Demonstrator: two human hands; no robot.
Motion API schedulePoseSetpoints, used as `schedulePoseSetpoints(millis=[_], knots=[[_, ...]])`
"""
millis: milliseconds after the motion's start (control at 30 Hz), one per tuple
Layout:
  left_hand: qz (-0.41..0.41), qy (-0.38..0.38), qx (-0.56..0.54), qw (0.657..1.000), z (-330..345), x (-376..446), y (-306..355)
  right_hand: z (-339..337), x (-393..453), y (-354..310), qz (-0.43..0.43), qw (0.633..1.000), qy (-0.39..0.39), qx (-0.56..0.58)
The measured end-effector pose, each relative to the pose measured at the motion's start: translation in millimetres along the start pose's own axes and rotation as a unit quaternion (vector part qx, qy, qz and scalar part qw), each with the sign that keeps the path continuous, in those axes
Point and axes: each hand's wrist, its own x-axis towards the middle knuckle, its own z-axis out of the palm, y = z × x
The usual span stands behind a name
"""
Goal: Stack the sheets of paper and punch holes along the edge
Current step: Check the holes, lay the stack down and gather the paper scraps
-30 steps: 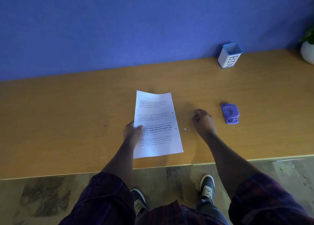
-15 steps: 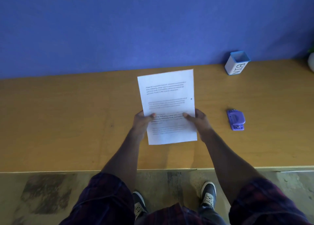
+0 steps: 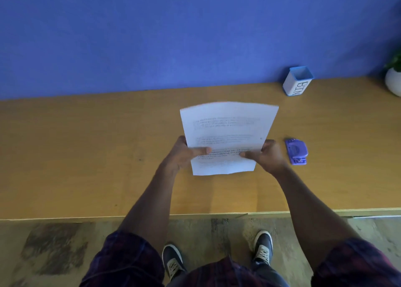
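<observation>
White sheets [image 3: 227,121] (printed) — pinched by both hands [image 3: 225,154].

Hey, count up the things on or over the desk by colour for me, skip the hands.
White: 3 (paper, bin, plant pot)
Purple: 1 (hole punch)
Total: 4

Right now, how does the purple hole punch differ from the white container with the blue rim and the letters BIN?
The purple hole punch lies low and flat, while the white container with the blue rim stands taller and open at the top. The punch is purple all over; the container is white with dark lettering. The punch lies right of the right hand; the container stands farther back, near the blue wall. Both rest on the wooden table, untouched.
</observation>
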Motion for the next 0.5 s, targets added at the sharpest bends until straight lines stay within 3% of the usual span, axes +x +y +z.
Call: schedulePoseSetpoints(millis=[100,267,367,500], knots=[[-0.022,0.022,0.013,0.999,10.3,-8.1,-12.6,3.2,-6.1,12.0,0.047,0.996,0.033,-0.069],[-0.024,0.057,0.005,0.998,3.3,-5.3,-4.9,5.0,-0.6,13.6,0.016,0.993,0.089,-0.082],[-0.075,0.047,0.081,0.993,5.8,-5.7,-7.3,9.0,-2.2,19.7,0.088,0.986,0.083,-0.118],[-0.068,0.057,0.041,0.995,2.1,-6.4,-16.2,6.0,-6.7,10.4,0.014,0.992,0.080,-0.094]])
